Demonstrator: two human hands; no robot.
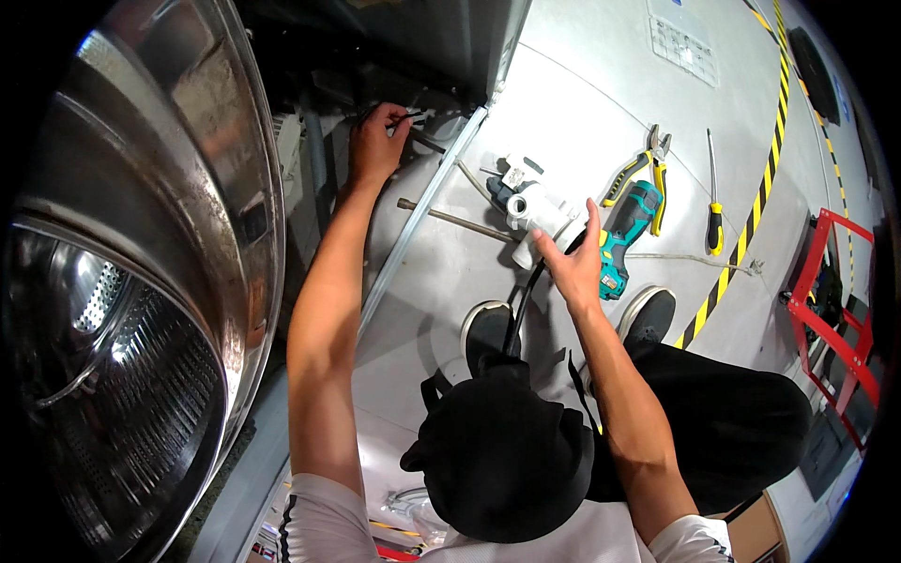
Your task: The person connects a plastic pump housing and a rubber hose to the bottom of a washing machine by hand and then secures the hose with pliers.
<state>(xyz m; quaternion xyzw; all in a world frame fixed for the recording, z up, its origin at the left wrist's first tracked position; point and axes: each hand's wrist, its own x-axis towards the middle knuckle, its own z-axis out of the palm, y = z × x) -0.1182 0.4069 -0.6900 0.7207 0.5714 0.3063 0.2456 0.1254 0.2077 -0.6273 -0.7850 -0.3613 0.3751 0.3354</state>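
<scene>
The pump (pixel 540 211) is sitting just right of the rail (pixel 419 214). Its white housing is looking like moulded plastic: probably stiff and rather light, perhaps weighing more toward its dark parts, with smooth faces that may be slippery if wet. Its short spouts are seeming the likelier parts to crack, so the broad round body is offering the better hold.

The right hand (pixel 577 267), right of the rail, is spreading thumb and forefinger wide around the pump's near end; the other fingers are hiding, so I cannot tell how firmly it is gripping. The left hand (pixel 378 145), left of the rail, is pinching nearly closed on a thin dark lead (pixel 410 115), which is probably soft and easily bent.

The rail itself is presenting a long, hard edge between the two hands. A thin rod (pixel 469 225) is crossing it toward the pump, and a black cord (pixel 523 310) is trailing down right of it, near a shoe (pixel 490 328). Farther right of the rail, the driver (pixel 631 230) and pliers (pixel 646 174) are crowding the pump's far side; beyond them, pale floor is stretching toward the striped tape (pixel 773 150).
</scene>
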